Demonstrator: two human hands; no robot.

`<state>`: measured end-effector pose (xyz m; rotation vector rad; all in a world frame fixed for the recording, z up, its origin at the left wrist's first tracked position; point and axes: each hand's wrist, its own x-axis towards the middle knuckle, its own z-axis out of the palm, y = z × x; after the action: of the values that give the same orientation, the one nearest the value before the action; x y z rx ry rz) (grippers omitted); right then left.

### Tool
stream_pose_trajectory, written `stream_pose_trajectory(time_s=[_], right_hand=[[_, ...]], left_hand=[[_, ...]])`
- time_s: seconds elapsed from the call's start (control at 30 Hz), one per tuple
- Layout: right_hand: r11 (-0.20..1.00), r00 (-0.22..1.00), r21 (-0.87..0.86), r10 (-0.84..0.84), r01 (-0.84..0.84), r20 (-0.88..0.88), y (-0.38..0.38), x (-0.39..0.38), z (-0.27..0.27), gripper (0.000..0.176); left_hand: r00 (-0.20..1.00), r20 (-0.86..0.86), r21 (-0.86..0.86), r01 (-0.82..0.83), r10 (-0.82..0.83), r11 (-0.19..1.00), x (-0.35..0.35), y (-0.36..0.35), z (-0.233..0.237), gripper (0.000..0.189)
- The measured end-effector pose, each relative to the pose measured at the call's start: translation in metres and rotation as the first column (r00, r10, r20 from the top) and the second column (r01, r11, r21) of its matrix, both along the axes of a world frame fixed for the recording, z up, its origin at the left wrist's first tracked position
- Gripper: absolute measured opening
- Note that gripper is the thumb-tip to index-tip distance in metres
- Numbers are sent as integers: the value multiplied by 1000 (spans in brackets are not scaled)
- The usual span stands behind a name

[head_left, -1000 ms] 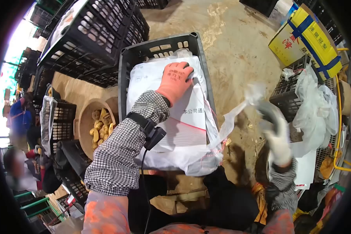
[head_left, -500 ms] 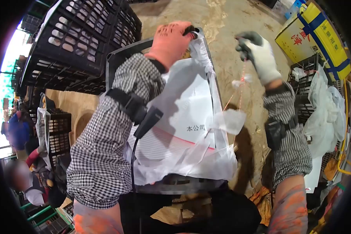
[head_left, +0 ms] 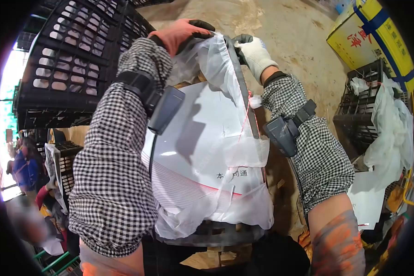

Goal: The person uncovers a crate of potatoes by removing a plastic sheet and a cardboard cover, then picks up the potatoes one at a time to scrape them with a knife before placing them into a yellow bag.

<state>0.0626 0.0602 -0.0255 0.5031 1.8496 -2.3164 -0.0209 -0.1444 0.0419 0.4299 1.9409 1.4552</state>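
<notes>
Before me is a dark grey crate (head_left: 211, 235) lined with thin white plastic film (head_left: 216, 60). Over its contents lies a white printed sheet (head_left: 184, 129) with black characters and red lines. At the far end, my left hand (head_left: 181, 35), in an orange glove with dark fingertips, is closed on the gathered film. My right hand (head_left: 256, 54), in a white glove with grey fingers, is closed at the crate's far right corner. A thin red-and-white string (head_left: 249, 108) runs down the right side; its upper end by the right fingers is hard to see.
A black slatted crate (head_left: 73, 60) filled with pale items stands at left. To the right are a yellow box with blue straps (head_left: 377, 41) and another black crate (head_left: 359, 96) draped with plastic film. Another person (head_left: 32, 216) is at lower left.
My right hand has moved left with the string, from beside the crate to its far right corner. My left hand has shifted left, still gripping the film. The string now lies along the crate's right side.
</notes>
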Motion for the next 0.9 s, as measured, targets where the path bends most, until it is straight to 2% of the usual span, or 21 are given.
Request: stream_pose_trajectory(time_s=[0.03,0.07,0.1,0.13,0.17,0.2,0.23,0.3,0.33,0.37,0.43,0.5,0.53,0.57,0.6,0.63,0.7,0.77,0.8,0.83,0.9], right_hand=[[1000,1000,-1,-3,3,1,-1,2,0,4],[996,1000,86,8,-6,-14,-1,4,2,4],[985,999,173,19,-13,-31,-2,6,6,5],[973,994,228,47,-24,-96,0,9,-2,6],[988,993,151,57,-41,-101,0,17,1,10],[935,979,353,96,-27,-180,0,32,-1,11],[844,958,536,147,9,-246,0,47,1,12],[845,959,535,153,-1,-241,3,57,-31,14],[945,961,306,-28,115,-273,-4,64,-34,14],[947,960,301,-30,116,-277,-1,61,-19,14],[988,982,107,-90,109,-168,10,53,29,11],[994,948,33,-91,106,-304,13,16,33,13],[994,948,31,-94,108,-305,15,3,39,13],[931,962,353,10,91,-272,15,-9,47,11],[769,973,637,99,58,-208,13,-15,53,10],[771,972,634,100,59,-212,13,-14,49,10],[957,989,289,17,26,-147,15,0,29,19],[999,995,-33,-1,-3,-104,16,30,20,23],[988,971,152,55,-20,-234,17,42,4,23],[944,930,330,131,-12,-343,16,57,-11,23],[966,951,234,173,-113,-255,9,104,27,23]], left_hand=[[995,36,170,88,-95,982,-1,-5,5,18],[996,-9,88,95,-94,992,-2,-9,10,16],[995,-14,85,99,-98,992,2,-6,9,16],[990,-137,-129,-12,-6,992,5,-1,6,15],[959,-275,-318,-151,62,936,13,5,10,15],[955,-277,-207,-165,104,964,25,5,12,14],[954,-281,-210,-167,104,963,26,2,10,14],[921,-238,60,-302,307,951,27,-5,-7,13],[907,-272,76,-312,321,947,24,-7,-10,15],[906,-277,73,-312,320,947,25,-6,-8,15],[784,-401,-7,-519,473,855,30,-3,-5,17],[768,-418,-40,-549,485,835,29,-2,-9,18],[745,-442,-62,-581,500,811,27,-2,-10,20],[745,-444,-64,-581,498,812,24,-3,-12,20],[795,-470,-162,-504,383,848,23,-2,-15,19],[836,-483,-263,-423,262,867,20,-1,-15,19],[776,-628,-522,-475,59,708,30,19,-2,24],[775,-626,-483,-475,89,736,28,23,0,23],[777,-623,-485,-475,90,734,24,20,-3,23],[829,-540,-424,-419,147,803,18,17,-9,22],[914,-371,-239,-265,164,934,1,8,-31,21]])
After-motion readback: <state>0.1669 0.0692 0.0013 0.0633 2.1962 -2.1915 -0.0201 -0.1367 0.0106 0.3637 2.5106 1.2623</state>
